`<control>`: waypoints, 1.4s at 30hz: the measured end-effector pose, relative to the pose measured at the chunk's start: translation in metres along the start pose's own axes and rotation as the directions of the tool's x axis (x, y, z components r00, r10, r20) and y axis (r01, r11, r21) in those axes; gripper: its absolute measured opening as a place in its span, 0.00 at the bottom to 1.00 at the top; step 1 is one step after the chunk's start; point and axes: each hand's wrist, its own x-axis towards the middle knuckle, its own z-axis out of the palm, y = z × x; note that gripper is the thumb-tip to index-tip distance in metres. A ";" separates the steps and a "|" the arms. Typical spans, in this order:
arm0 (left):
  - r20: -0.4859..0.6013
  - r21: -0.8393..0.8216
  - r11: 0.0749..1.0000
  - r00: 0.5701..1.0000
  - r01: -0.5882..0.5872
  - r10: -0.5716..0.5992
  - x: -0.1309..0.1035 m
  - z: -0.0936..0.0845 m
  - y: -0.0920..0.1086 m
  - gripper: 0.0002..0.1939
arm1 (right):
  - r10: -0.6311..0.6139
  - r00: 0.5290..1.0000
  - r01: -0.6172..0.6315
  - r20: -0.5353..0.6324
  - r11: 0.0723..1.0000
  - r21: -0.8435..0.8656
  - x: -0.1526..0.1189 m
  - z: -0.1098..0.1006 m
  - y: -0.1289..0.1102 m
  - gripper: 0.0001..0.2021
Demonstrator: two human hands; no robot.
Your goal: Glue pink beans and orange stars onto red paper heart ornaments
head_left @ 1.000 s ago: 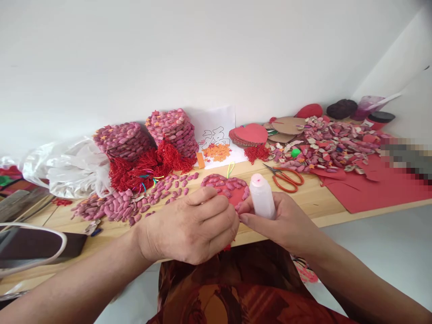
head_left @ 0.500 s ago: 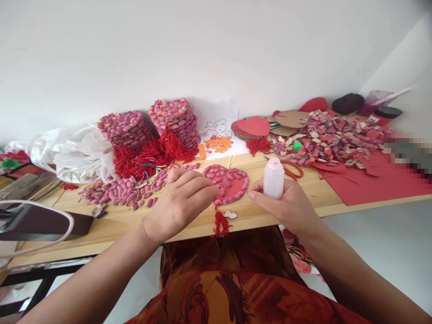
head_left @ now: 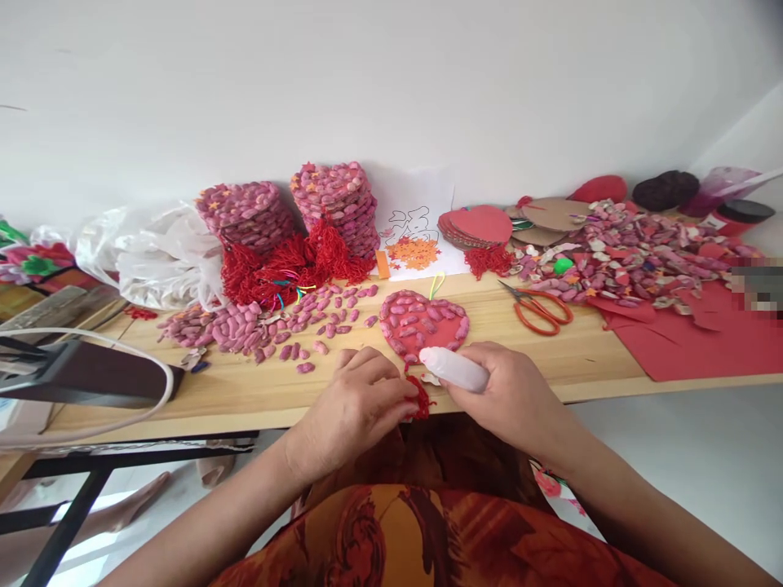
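My right hand (head_left: 510,395) grips a translucent white glue bottle (head_left: 458,371), tipped over so its pinkish end points left. Beside the red tassel (head_left: 421,397), my left hand (head_left: 360,399) is closed with fingertips together; what they hold, if anything, is hidden. Just beyond both hands lies a red heart (head_left: 451,330) with pink-purple peanut shells (head_left: 416,306) around its edge and over part of its middle. A yellow loop (head_left: 436,284) sticks out at its top. Loose peanut shells (head_left: 327,310) are strewn on the wooden table (head_left: 342,416) to the left.
Two stacks of shell-covered pieces (head_left: 333,196) with red tassels stand at the back. Orange stars (head_left: 413,253) lie on white paper. Orange-handled scissors (head_left: 541,314), stacked red hearts (head_left: 477,224), a shell pile (head_left: 648,253) and red sheets (head_left: 691,342) are rightward. A black box (head_left: 110,375) sits left.
The bottle has gone from upright to tipped leftward as my right hand moved down and left. My left hand has moved right and down towards the tassel. The view has shifted slightly.
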 end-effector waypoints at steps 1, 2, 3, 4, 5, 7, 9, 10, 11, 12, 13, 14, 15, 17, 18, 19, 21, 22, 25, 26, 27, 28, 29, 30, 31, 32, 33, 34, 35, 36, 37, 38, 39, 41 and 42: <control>-0.004 -0.008 1.000 1.000 0.002 -0.002 -0.002 0.001 0.000 0.08 | -0.007 1.000 0.007 0.000 0.999 -0.038 0.002 0.000 -0.001 0.05; -0.011 -0.018 1.000 1.000 0.002 -0.003 -0.004 0.003 0.000 0.08 | -0.014 1.000 0.014 0.005 0.998 -0.068 0.003 0.000 -0.002 0.05; -0.020 -0.026 1.000 1.000 0.000 0.000 -0.006 0.005 0.001 0.08 | -0.020 1.000 0.021 0.011 0.996 -0.089 0.005 0.000 -0.003 0.06; -0.032 -0.032 0.999 0.999 -0.005 0.004 -0.008 0.006 0.001 0.08 | -0.027 0.999 0.029 0.019 0.995 -0.100 0.007 0.000 -0.005 0.06; -0.047 -0.035 0.999 0.999 -0.010 0.009 -0.010 0.008 0.001 0.07 | -0.034 0.999 0.036 0.025 0.994 -0.106 0.008 0.000 -0.006 0.07; -0.083 -0.030 0.999 0.996 -0.020 0.018 -0.014 0.010 0.001 0.07 | -0.043 0.998 0.047 0.036 0.992 -0.119 0.010 0.001 -0.009 0.08; -0.116 -0.026 0.999 0.993 -0.020 0.017 -0.018 0.012 0.000 0.06 | -0.041 0.998 0.045 0.037 0.991 -0.128 0.011 0.004 -0.011 0.09; -0.129 -0.026 1.000 0.992 -0.016 0.012 -0.020 0.012 0.000 0.06 | -0.036 0.999 0.040 0.035 0.991 -0.130 0.012 0.005 -0.011 0.10; -0.140 -0.029 0.999 0.990 -0.012 0.008 -0.022 0.012 0.000 0.05 | -0.029 0.999 0.033 0.031 0.991 -0.131 0.012 0.006 -0.012 0.10; -0.147 -0.036 0.999 0.989 -0.009 0.004 -0.024 0.012 -0.001 0.05 | -0.021 0.999 0.024 0.027 0.991 -0.129 0.012 0.007 -0.012 0.10; -0.152 -0.045 0.999 0.988 -0.007 0.000 -0.025 0.012 -0.001 0.06 | -0.011 1.000 0.014 0.024 0.992 -0.125 0.012 0.008 -0.012 0.10; -0.158 -0.056 0.998 0.987 -0.005 -0.004 -0.026 0.012 -0.001 0.06 | 0.002 1.000 0.000 0.021 0.993 -0.118 0.012 0.008 -0.012 0.10; -0.166 -0.070 0.998 0.986 -0.001 -0.011 -0.026 0.012 -0.001 0.06 | 0.018 1.000 -0.016 0.017 0.994 -0.108 0.012 0.008 -0.013 0.10; -0.192 -0.113 0.993 0.980 0.022 -0.043 -0.026 0.012 0.000 0.05 | 0.057 0.998 -0.056 0.014 0.996 -0.071 0.012 0.007 -0.014 0.09; -0.211 -0.148 0.988 0.975 0.040 -0.071 -0.025 0.011 0.001 0.05 | 0.073 0.997 -0.072 0.016 0.996 -0.055 0.011 0.005 -0.014 0.09; -0.231 -0.198 0.978 0.967 0.061 -0.107 -0.024 0.011 0.002 0.05 | 0.088 0.996 -0.088 0.024 0.996 -0.021 0.010 0.004 -0.015 0.10; -0.250 -0.353 0.928 0.944 0.119 -0.215 -0.019 0.010 0.004 0.03 | 0.118 0.991 -0.125 0.055 0.982 0.140 0.009 0.000 -0.018 0.11; -0.239 -0.449 0.880 0.928 0.154 -0.284 -0.015 0.009 0.006 0.03 | 0.129 0.989 -0.145 0.078 0.955 0.257 0.008 -0.002 -0.020 0.12; -0.100 -0.723 0.643 0.883 0.253 -0.459 -0.004 0.010 0.009 0.07 | 0.145 0.977 -0.209 0.156 0.792 0.574 0.005 -0.003 -0.024 0.10; -0.045 -0.786 0.557 0.874 0.268 -0.484 0.000 0.011 0.010 0.09 | 0.146 0.975 -0.220 0.168 0.749 0.625 0.004 -0.003 -0.024 0.09; -0.001 -0.833 0.481 0.868 0.273 -0.496 0.003 0.012 0.011 0.10 | 0.149 0.973 -0.228 0.174 0.712 0.664 0.003 -0.002 -0.024 0.09; 0.032 -0.868 0.416 0.865 0.272 -0.500 0.006 0.014 0.011 0.11 | 0.155 0.972 -0.234 0.175 0.679 0.696 0.002 0.000 -0.024 0.09; 0.053 -0.893 0.363 0.863 0.267 -0.503 0.009 0.015 0.012 0.11 | 0.162 0.971 -0.239 0.175 0.648 0.723 0.002 0.001 -0.024 0.09; 0.069 -0.911 0.319 0.860 0.261 -0.506 0.010 0.017 0.012 0.11 | 0.167 0.971 -0.240 0.172 0.619 0.748 0.001 0.002 -0.023 0.09; 0.081 -0.924 0.284 0.857 0.256 -0.510 0.012 0.018 0.012 0.11 | 0.170 0.971 -0.239 0.170 0.592 0.770 0.000 0.004 -0.022 0.10; 0.091 -0.934 0.255 0.854 0.252 -0.512 0.013 0.020 0.012 0.11 | 0.173 0.970 -0.240 0.170 0.570 0.786 0.000 0.005 -0.021 0.10; 0.097 -0.940 0.234 0.853 0.248 -0.513 0.014 0.021 0.013 0.10 | 0.177 0.969 -0.241 0.171 0.552 0.798 0.000 0.005 -0.019 0.10; 0.103 -0.943 0.221 0.852 0.247 -0.514 0.016 0.022 0.013 0.10 | 0.180 0.969 -0.242 0.170 0.538 0.807 0.000 0.006 -0.018 0.10; 0.104 -0.945 0.215 0.851 0.245 -0.515 0.017 0.023 0.013 0.10 | 0.181 0.968 -0.243 0.172 0.527 0.815 0.000 0.006 -0.016 0.10; 0.104 -0.946 0.212 0.850 0.244 -0.516 0.018 0.023 0.014 0.10 | 0.181 0.968 -0.246 0.176 0.517 0.820 0.001 0.006 -0.014 0.10; 0.103 -0.946 0.212 0.850 0.244 -0.517 0.020 0.023 0.015 0.10 | 0.178 0.967 -0.249 0.183 0.508 0.825 0.001 0.006 -0.012 0.10; 0.103 -0.946 0.213 0.850 0.245 -0.517 0.022 0.023 0.016 0.10 | 0.170 0.967 -0.248 0.187 0.495 0.832 0.002 0.007 -0.010 0.11; 0.105 -0.945 0.213 0.849 0.247 -0.518 0.024 0.023 0.017 0.10 | 0.161 0.969 -0.243 0.188 0.484 0.840 0.002 0.007 -0.007 0.11; 0.116 -0.943 0.210 0.844 0.260 -0.523 0.028 0.022 0.019 0.09 | 0.146 0.973 -0.230 0.182 0.472 0.851 0.003 0.007 -0.003 0.12; 0.125 -0.940 0.206 0.839 0.271 -0.530 0.030 0.022 0.020 0.09 | 0.142 0.975 -0.221 0.173 0.472 0.853 0.003 0.008 -0.001 0.12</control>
